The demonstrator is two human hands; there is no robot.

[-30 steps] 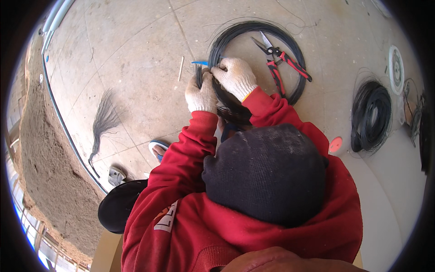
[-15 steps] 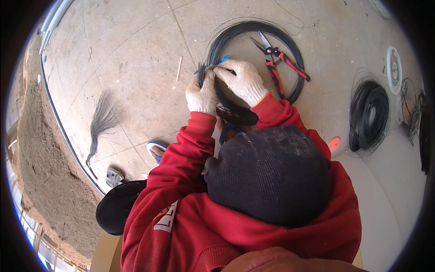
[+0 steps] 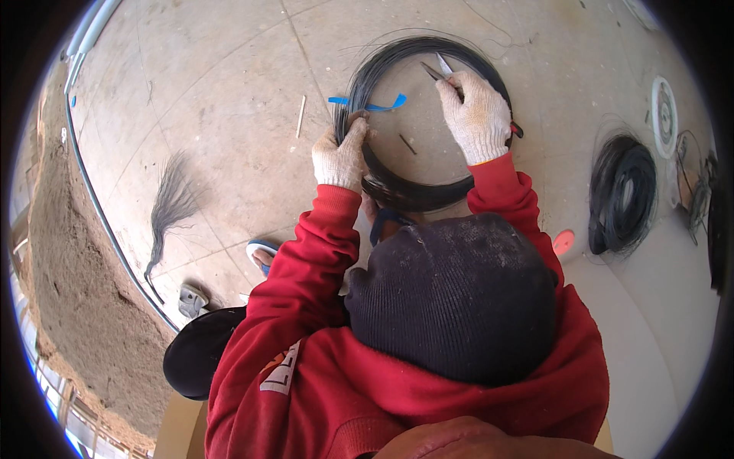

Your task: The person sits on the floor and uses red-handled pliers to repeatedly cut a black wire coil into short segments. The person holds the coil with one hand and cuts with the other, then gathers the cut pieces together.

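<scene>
A large coil of thin black wire lies on the floor in front of me. My left hand, in a white knit glove, is closed around the coil's left side, where cut wire ends stick up. Just above its fingers a blue strip crosses the bundle, one end lying inside the ring. At the coil's upper right my gloved right hand is closed over a pair of snips. The snips' pointed blades show past the fingers, spread apart; most of the red handles are hidden under the hand.
Another black wire coil lies at right, near a white round disc. A bunch of loose wires is spread at left. A thin stick and a short dark piece lie on the floor. A sandalled foot is nearby.
My right hand has left the blue strip and moved right onto the snips, closing over them. The strip now lies uncovered across the wires. My left hand stays on the coil.
</scene>
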